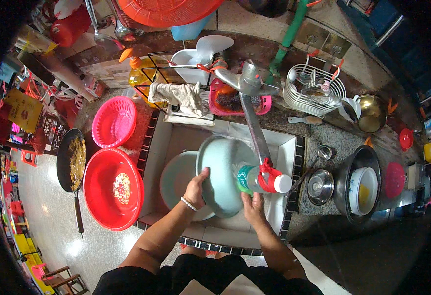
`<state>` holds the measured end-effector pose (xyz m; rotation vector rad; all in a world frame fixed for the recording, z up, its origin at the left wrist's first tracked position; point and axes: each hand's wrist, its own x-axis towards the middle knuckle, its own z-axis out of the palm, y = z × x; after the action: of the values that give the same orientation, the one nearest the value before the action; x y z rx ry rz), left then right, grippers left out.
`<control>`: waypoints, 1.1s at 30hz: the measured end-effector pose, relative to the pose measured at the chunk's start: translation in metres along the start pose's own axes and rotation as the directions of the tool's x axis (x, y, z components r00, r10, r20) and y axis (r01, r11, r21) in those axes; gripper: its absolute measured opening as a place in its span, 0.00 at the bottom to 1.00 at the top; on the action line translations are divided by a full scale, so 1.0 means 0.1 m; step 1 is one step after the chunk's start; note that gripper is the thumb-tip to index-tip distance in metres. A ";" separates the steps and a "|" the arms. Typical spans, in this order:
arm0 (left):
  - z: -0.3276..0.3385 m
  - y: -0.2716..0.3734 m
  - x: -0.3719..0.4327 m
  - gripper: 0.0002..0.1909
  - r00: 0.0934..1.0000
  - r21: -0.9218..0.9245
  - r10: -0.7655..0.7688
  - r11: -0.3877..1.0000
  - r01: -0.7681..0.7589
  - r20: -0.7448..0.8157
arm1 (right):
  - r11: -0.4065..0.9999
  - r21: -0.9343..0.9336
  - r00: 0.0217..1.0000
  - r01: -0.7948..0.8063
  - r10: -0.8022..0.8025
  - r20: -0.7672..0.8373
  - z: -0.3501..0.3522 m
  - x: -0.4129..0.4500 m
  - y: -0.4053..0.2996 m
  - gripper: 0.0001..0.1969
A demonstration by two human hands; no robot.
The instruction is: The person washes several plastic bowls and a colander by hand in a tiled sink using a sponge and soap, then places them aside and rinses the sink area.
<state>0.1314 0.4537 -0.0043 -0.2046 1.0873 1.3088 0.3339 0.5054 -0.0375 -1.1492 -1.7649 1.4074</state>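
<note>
A pale green basin [223, 177] is tilted up on its side over the tiled sink [215, 238]. My left hand [195, 191] grips its rim, with the thumb on the near wall. Against its right side is my right hand [253, 206], with something green, perhaps a scouring pad [244, 187], at its fingertips. A plastic bottle [252, 179] with a white cap, tied with red material to the metal faucet [253, 125], hangs just above the right hand and hides part of the basin. Another pale green basin [176, 180] lies in the sink, partly behind the raised one.
Left of the sink are a red basin [113, 217], a pink basket [114, 121] and a frying pan [71, 160] with food remains. On the right counter stand a metal bowl [320, 187] and a dark basin [364, 158] holding a white bowl. A wire rack [151, 68] lines the back edge.
</note>
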 end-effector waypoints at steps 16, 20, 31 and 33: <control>-0.71 0.40 -0.72 0.27 0.986 -0.259 0.158 0.952 -0.165 -0.048 | 0.798 0.424 0.886 -0.428 0.463 0.023 -0.03 0.30 1.00 0.23; -0.91 0.42 -0.78 0.23 0.974 -0.312 0.220 0.923 -0.226 -0.055 | 0.660 0.191 0.684 -0.727 0.720 0.119 0.02 -0.17 1.87 0.28; -0.34 0.71 -2.33 0.21 0.786 0.394 0.616 0.736 -0.550 -0.051 | 0.655 -0.482 0.796 -0.582 0.580 -0.173 0.69 0.10 1.39 0.42; -0.26 0.70 -2.64 0.27 0.598 0.513 0.801 0.503 -0.695 0.025 | 0.712 -0.361 0.789 -0.603 0.599 -0.137 0.78 0.21 1.62 0.37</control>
<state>0.0922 0.2814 0.2057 0.6094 1.7766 1.7540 0.2994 0.4992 -0.2152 -2.0990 -1.7876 1.4075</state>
